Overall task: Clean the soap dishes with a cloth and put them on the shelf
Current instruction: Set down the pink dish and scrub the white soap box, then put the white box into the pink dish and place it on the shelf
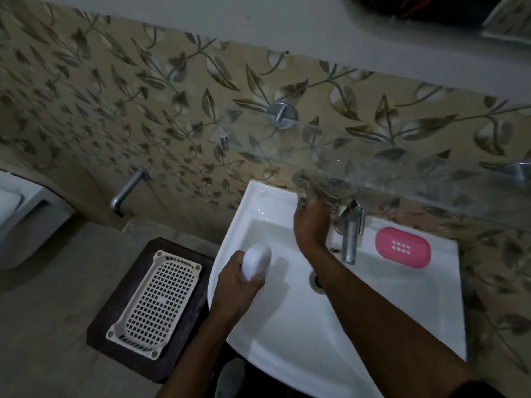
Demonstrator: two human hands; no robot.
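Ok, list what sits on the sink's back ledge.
The tap stands on the sink's back ledge, with the pink soap dish right of it. The right hand reaches left of the tap and covers whatever lies there.

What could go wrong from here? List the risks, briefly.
1. The left hand grips the white soap dish by one end over the sink; it could slip and fall into the basin.
2. The right hand reaches under the glass shelf beside the tap; lifting it carelessly might knock either.
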